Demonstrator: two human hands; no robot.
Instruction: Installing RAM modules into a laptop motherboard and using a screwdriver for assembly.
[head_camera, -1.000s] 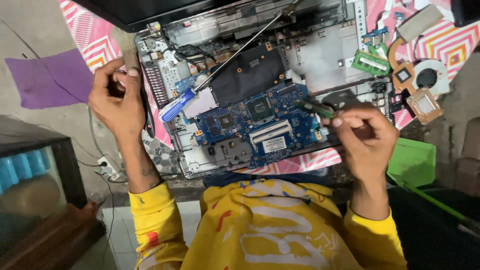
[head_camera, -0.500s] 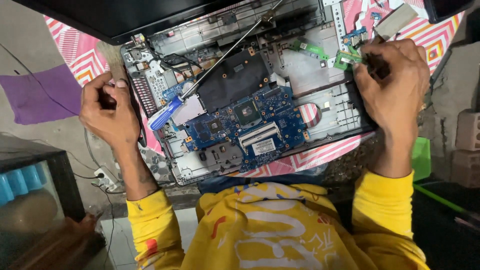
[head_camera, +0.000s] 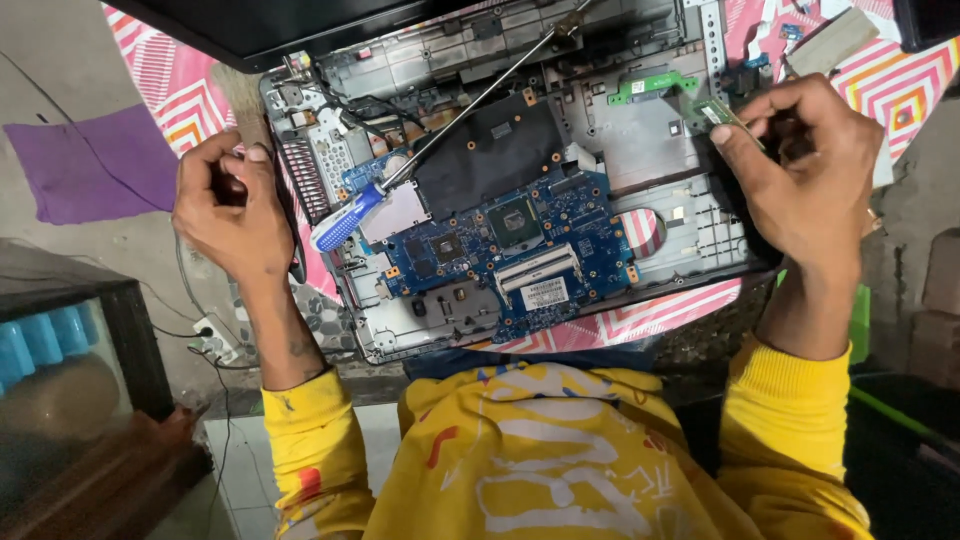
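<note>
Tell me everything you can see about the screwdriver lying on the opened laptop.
The screwdriver has a blue and white plastic-looking handle and a long thin metal shaft. It lies diagonally across the opened laptop, handle low at the left near the blue circuit board, tip toward the upper right. Neither hand touches it; the left hand is nearest.

Pink patterned mat (head_camera: 905, 95) carries opened laptop chassis (head_camera: 650, 150); purple cloth (head_camera: 90, 175) beside.
</note>
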